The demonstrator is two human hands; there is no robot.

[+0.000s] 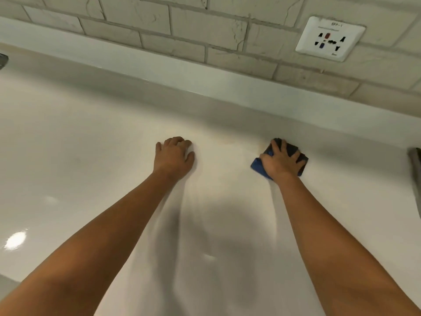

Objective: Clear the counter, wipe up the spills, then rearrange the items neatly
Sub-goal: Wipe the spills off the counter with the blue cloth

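My right hand (281,161) presses a folded dark blue cloth (258,166) flat on the white counter (91,156), fingers spread over it, near the back upstand. A faint brownish smear (230,142) lies on the counter between my hands, just left of the cloth. My left hand (174,156) rests on the counter with its fingers curled under and holds nothing that I can see.
A white upstand (205,83) runs along the back under a pale tiled wall with a power socket (330,38). A dark object (415,179) shows at the right edge and another (3,60) at the far left.
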